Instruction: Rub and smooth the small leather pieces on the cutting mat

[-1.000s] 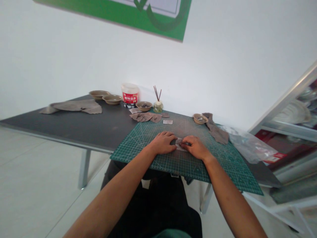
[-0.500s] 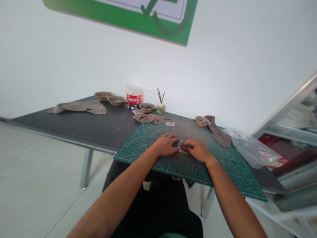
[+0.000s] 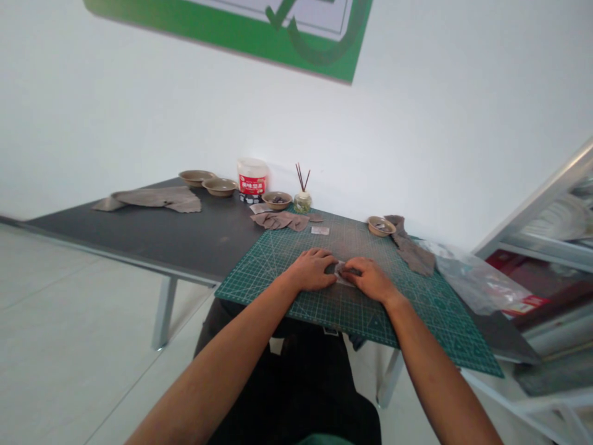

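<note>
Palm down on the green cutting mat (image 3: pixel 287 253), my left hand (image 3: pixel 314 270) lies with its fingers stretched forward and its thumb at the edge of a small whitish piece, perhaps a sheet or packet (image 3: pixel 341 281). My right hand (image 3: pixel 372 279) bends over the other side of that piece, thumb and fingertips drawn together. A small grey-brown patch shows between the hands on the whitish piece; what the right fingertips pinch is mostly hidden by them. Farther back on the mat lies a similar small pale rectangle (image 3: pixel 320 230).
Grey-brown cloth scraps (image 3: pixel 280 221) lie behind the mat, with a dish of dark bits (image 3: pixel 277 200), a tub (image 3: pixel 252 180) and a reed diffuser (image 3: pixel 302 201). Right: another dish (image 3: pixel 381 226), cloth (image 3: pixel 412 250) and a clear plastic bag (image 3: pixel 477 278). Left: a larger cloth (image 3: pixel 157 198) and two dishes.
The right fingertips have shifted slightly over the grey-brown patch, covering a bit more of it. My left hand stays in place; the whole view has moved a little.
</note>
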A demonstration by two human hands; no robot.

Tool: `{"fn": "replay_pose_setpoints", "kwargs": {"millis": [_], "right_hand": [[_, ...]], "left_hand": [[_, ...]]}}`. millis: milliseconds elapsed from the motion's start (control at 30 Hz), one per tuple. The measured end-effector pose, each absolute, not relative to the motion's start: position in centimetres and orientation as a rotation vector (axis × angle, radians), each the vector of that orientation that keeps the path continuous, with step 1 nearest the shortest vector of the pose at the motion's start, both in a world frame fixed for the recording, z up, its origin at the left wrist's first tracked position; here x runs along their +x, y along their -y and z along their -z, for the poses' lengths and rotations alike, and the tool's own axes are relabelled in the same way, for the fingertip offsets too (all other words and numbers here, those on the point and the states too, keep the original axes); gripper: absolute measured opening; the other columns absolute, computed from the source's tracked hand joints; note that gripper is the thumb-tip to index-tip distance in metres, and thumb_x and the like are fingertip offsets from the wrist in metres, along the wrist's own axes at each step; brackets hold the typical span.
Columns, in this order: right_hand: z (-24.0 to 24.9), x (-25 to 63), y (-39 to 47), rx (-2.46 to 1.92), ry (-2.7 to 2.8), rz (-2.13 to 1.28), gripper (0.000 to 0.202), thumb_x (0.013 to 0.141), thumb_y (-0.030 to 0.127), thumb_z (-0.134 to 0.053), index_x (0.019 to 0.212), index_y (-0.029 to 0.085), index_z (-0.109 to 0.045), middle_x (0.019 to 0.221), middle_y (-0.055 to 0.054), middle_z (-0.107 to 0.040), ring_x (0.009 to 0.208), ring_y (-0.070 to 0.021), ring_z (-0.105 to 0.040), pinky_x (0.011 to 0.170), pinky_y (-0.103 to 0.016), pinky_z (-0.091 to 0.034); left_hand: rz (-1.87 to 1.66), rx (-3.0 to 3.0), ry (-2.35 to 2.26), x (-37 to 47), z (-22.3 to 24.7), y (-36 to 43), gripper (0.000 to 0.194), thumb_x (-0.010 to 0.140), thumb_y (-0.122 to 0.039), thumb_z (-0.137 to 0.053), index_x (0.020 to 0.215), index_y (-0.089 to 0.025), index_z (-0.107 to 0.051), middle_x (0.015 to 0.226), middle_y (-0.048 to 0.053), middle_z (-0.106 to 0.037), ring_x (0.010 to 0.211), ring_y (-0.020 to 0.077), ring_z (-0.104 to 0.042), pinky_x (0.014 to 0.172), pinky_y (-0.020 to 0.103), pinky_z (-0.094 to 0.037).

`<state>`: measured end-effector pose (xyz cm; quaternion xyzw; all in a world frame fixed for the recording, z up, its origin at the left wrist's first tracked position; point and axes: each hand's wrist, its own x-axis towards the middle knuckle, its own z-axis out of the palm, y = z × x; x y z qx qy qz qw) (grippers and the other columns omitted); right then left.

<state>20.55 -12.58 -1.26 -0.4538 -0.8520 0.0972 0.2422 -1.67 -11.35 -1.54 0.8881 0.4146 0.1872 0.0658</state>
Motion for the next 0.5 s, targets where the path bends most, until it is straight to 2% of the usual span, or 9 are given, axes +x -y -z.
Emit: {"fn": "replay_pose_setpoints", "kwargs": {"millis": [133,333,500], "right_hand": [[1.1,20.5,11.2,-1.377,2.237,-0.135,0.017,0.088,0.034,-0.060,0.090,0.020,-0.070,0.094,-0.005,-0.068,0.094,-0.0176,-0.058,0.093,-0.034,-0.039],[0.8,22.6,12.8,-1.252,2.327,-0.290,0.016,0.088,0.035,-0.061,0.089,0.021,-0.069,0.094,-0.002,-0.068,0.091,-0.0144,-0.059,0.087,-0.029,-0.041],[1.1,20.8,12.6,-1.212,2.356,-0.310,0.017,0.088,0.036,-0.061,0.093,0.021,-0.068,0.097,-0.002,-0.068,0.094,-0.0148,-0.059,0.089,-0.029,-0.040]], "left_hand": [[-0.547,2.675,-1.260,-1.7,1.5,11.3,0.046,0.082,-0.045,-0.055,0.126,-0.033,-0.057,0.138,0.002,-0.051,0.129,0.0286,-0.041,0.108,0.046,-0.032],[-0.545,2.688,-1.246,-1.7,1.5,11.4,0.047,0.082,-0.044,-0.055,0.128,-0.033,-0.056,0.139,0.002,-0.050,0.129,0.0279,-0.041,0.108,0.045,-0.031],[-0.558,2.686,-1.245,-1.7,1.5,11.3,0.046,0.082,-0.044,-0.055,0.127,-0.032,-0.056,0.138,0.002,-0.051,0.129,0.0278,-0.042,0.108,0.045,-0.031]]}}
